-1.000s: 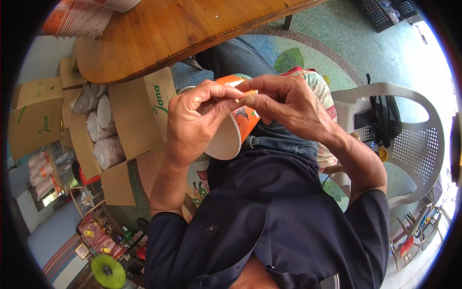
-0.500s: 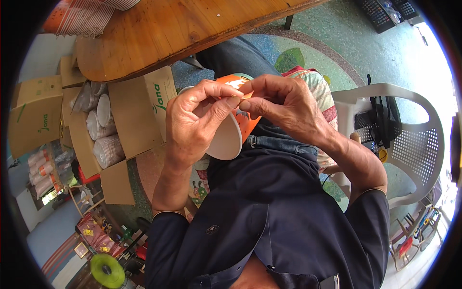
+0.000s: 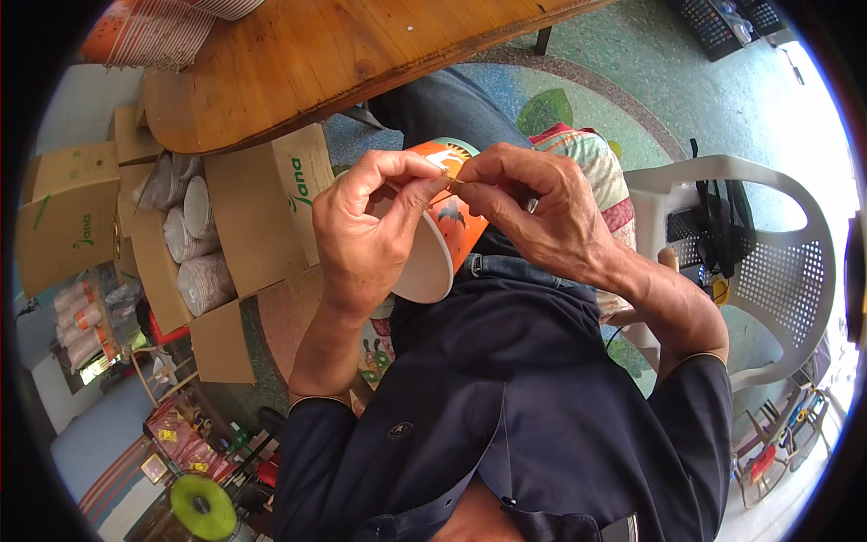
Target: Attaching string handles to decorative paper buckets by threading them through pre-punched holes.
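Note:
An orange paper bucket (image 3: 462,230) with bat figures and a white inside lies tilted in my lap, its open mouth toward the lower left. My left hand (image 3: 375,217) is in front of its opening, thumb and forefinger pinched together. Opposite it, my right hand (image 3: 537,203) is closed in a pinch too. A thin, yellowish, string-like piece (image 3: 452,182) runs between the fingertips of both hands, over the bucket's side. Its ends are hidden by my fingers. How far my left fingers reach inside the bucket cannot be made out.
Stacked orange paper buckets (image 3: 149,34) stand on the wooden table (image 3: 271,68) ahead. To my left, an open cardboard box (image 3: 257,212) holds plastic-wrapped stacks of white paper containers (image 3: 203,280). A grey plastic chair (image 3: 781,262) with a black bag stands at my right.
My fingertips have drawn slightly apart, so the thin yellowish piece shows between them. My right fingers have curled in more. The bucket has hardly moved.

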Available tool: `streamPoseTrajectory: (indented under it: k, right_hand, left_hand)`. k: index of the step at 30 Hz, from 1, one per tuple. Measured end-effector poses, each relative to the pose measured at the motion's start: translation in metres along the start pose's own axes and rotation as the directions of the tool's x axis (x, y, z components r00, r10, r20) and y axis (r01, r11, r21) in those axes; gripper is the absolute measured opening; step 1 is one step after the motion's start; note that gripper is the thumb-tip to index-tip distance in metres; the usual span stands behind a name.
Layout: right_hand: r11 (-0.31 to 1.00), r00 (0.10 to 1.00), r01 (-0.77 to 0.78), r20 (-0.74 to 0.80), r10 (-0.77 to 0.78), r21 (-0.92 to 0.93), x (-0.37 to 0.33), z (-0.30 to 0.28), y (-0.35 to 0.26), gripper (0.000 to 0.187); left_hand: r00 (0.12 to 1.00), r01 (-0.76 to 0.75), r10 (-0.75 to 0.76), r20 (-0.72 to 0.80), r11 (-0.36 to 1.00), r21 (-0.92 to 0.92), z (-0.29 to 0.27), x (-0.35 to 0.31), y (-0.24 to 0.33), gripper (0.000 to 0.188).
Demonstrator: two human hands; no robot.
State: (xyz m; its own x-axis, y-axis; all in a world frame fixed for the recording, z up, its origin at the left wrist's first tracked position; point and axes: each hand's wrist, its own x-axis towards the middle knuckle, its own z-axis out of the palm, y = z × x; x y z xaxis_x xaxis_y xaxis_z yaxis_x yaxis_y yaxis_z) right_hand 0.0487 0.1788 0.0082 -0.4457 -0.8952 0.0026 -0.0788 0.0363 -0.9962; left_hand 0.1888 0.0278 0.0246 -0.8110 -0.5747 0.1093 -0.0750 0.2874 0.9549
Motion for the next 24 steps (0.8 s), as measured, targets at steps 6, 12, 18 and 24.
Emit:
streamPoseTrajectory:
  k: [6,12,18,24]
  right_hand:
    - [0.985,0.988,0.146,-0.03,-0.149,-0.089,0.0,0.002,0.002,0.011]
    - [0.99,0.993,0.108,-0.033,-0.111,-0.088,-0.001,0.002,0.0,0.008]
    - [0.954,0.967,0.231,-0.065,-0.247,-0.189,0.0,0.003,0.007,0.008]
    - [0.928,0.952,0.274,-0.064,-0.298,-0.251,0.001,0.002,0.004,0.008]
  left_hand:
    - [0.993,-0.114,0.104,0.058,0.97,0.215,-0.001,-0.001,0.005,0.009]
    - [0.997,-0.071,0.071,0.02,0.997,0.024,0.0,-0.002,0.002,0.011]
    - [0.995,-0.097,0.099,-0.017,0.99,0.101,0.003,0.001,-0.003,0.01]
    - [0.961,-0.275,0.25,0.117,0.898,0.343,-0.003,0.008,-0.005,0.01]
